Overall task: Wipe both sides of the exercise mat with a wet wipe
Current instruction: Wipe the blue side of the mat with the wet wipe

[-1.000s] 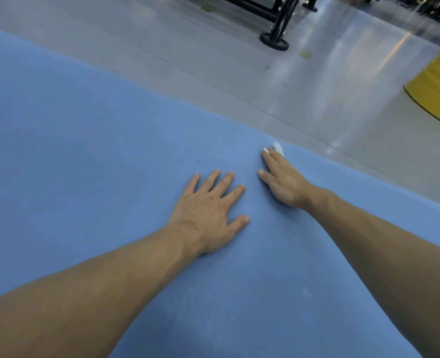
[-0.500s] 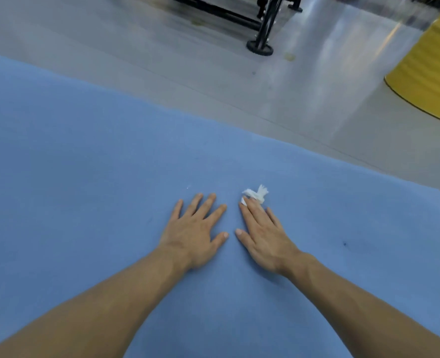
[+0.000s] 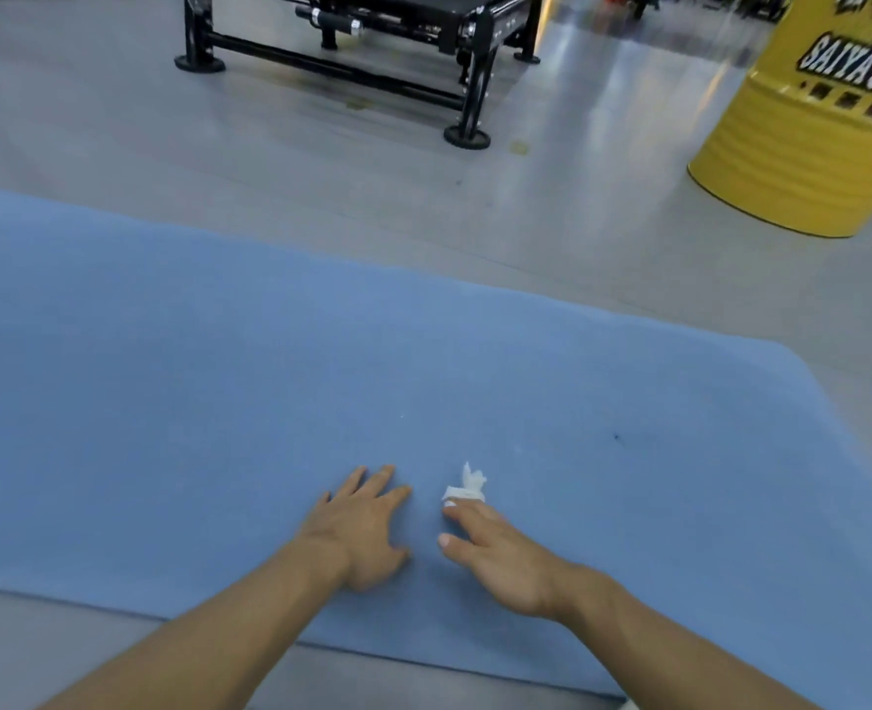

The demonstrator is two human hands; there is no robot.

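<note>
Two bare forearms of yours reach in from the bottom edge and cross the near border of the blue exercise mat (image 3: 167,376), which lies flat on the grey floor (image 3: 577,222). Your left hand (image 3: 362,530) rests palm down on the mat, fingers stretched forward and a little spread, thumb out toward the other hand; it grasps nothing. Just beside it, your right hand (image 3: 500,556) is also laid low with fingers extended rather than curled, the thumb pointing left, apart from the left hand. Its fingertips press down on the near end of the wet wipe (image 3: 467,486), so the wipe is pinned to the mat, not clenched in a fist. The rest of the white, crumpled wipe sticks out just beyond those fingertips, one corner standing up. Farther on, the mat's far edge meets the shiny floor. Beyond that stands a black metal frame (image 3: 480,69) on round feet, and to the right a yellow drum (image 3: 807,161) with partly cut-off lettering.
</note>
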